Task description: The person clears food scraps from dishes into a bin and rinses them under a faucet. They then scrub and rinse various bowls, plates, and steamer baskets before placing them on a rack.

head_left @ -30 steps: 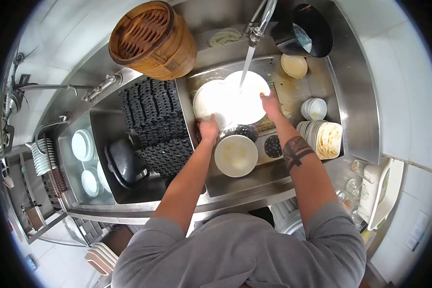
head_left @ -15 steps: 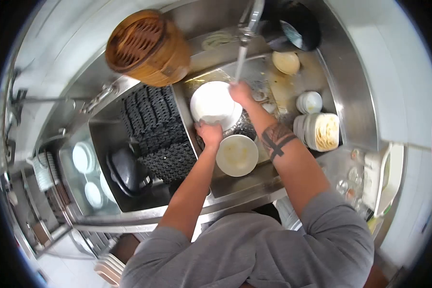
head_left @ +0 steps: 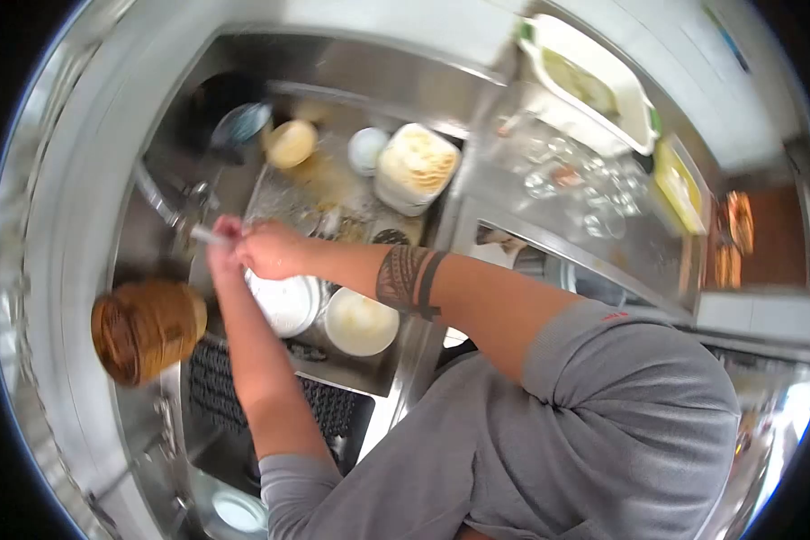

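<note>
My left hand (head_left: pixel 224 247) is raised at the stream from the metal tap (head_left: pixel 182 222). Pressed against its side is my right hand (head_left: pixel 273 250), at the end of the tattooed forearm. The fingers of both are smeared and overlap, so their grip cannot be made out, and no dish shows between them. Just below the hands, white plates (head_left: pixel 285 304) lie in the sink, partly covered by my right hand. Beside them sits a white bowl (head_left: pixel 361 321) with yellowish residue inside.
A bamboo steamer (head_left: pixel 144 329) stands left of the sink. Beyond the hands are a yellowish bowl (head_left: pixel 292 144), a small white bowl (head_left: pixel 367 150) and stacked dishes (head_left: pixel 418 168). Glasses (head_left: pixel 594 184) and a white bin (head_left: pixel 594 87) are at the upper right. Black mats (head_left: pixel 214 382) fill the lower-left basin.
The view has swung round to the right. Both hands have left the white plate and come together at the tap's stream. The plate now lies in the sink.
</note>
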The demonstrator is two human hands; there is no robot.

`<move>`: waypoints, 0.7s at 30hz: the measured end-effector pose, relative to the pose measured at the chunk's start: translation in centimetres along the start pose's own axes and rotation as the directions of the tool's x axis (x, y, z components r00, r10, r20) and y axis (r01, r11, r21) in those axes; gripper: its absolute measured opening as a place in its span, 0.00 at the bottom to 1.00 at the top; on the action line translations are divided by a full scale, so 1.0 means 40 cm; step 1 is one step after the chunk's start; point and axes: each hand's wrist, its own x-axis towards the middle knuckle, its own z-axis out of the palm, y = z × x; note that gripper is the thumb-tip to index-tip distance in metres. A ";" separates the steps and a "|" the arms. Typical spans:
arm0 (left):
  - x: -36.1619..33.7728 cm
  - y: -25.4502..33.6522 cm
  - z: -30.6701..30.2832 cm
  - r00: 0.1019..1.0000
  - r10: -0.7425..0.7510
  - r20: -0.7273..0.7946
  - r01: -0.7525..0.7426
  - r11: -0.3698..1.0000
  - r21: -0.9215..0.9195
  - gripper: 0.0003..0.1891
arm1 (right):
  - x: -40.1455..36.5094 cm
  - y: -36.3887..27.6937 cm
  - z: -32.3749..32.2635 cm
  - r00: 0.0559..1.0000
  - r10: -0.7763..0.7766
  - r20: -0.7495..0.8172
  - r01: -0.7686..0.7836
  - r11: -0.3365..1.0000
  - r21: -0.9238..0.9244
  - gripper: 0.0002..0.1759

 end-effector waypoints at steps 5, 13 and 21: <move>-0.091 0.014 0.198 0.809 0.402 -0.430 0.085 0.643 0.761 0.14 | -0.284 0.209 -0.202 1.000 -0.012 -0.008 0.011 0.994 -0.109 0.06; -0.172 -0.151 0.234 0.920 0.101 -0.378 0.342 -0.677 0.651 0.37 | -0.980 0.280 -0.677 0.808 0.388 -0.443 -0.492 0.858 -0.146 0.14; -0.058 -0.264 0.381 0.982 -0.101 0.158 -0.187 -0.589 0.787 0.23 | -1.601 0.341 -0.879 0.283 0.432 -0.856 -0.792 0.609 0.045 0.09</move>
